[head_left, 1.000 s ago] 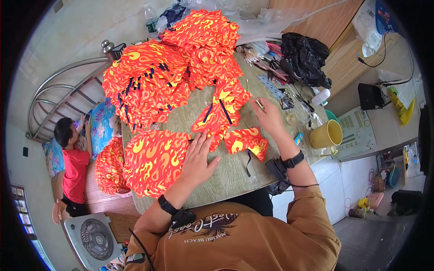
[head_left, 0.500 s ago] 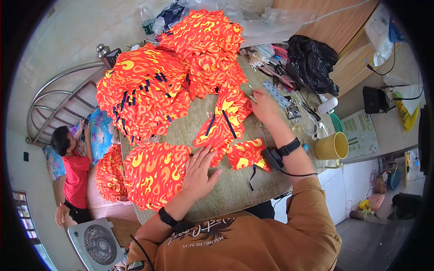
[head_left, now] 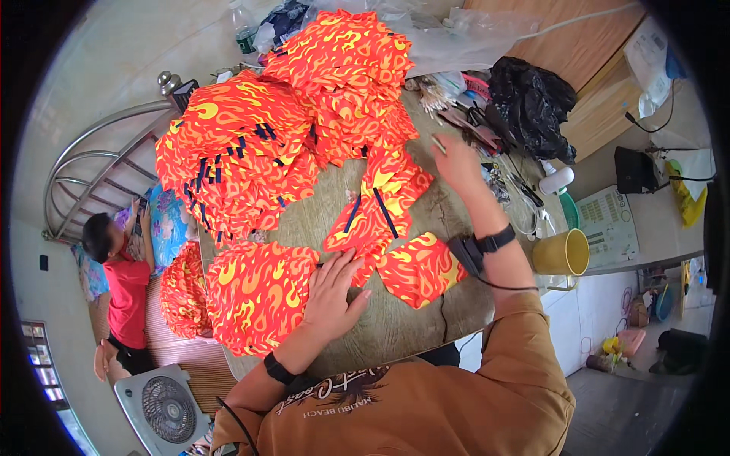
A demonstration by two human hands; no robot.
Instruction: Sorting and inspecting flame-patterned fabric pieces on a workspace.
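My left hand (head_left: 331, 295) lies open, fingers spread, on the edges of the red flame-print cloth pieces. Under its fingertips is a long flame-print piece (head_left: 388, 199) with two dark strips across it. The palm borders a wide flame-print piece (head_left: 262, 292) at the left. My right hand (head_left: 459, 163) is raised right of the long piece, closed on a thin pale stick (head_left: 439, 144) whose tip shows past the fingers. Below my right forearm rests a smaller flame-print piece (head_left: 420, 272) with a dark cord trailing from it.
Two big heaps of flame-print pieces (head_left: 228, 144) (head_left: 342, 68) fill the far side of the wooden table (head_left: 380, 334). To the right are a black plastic bag (head_left: 532, 99), loose tools, a white bottle (head_left: 557, 179) and a yellow cup (head_left: 561, 251). Another person (head_left: 125, 281) sits at the left.
My right hand has moved right, away from the long piece, with the stick. The smaller piece on the right has spread out and shifted slightly. My left hand has stayed in place.
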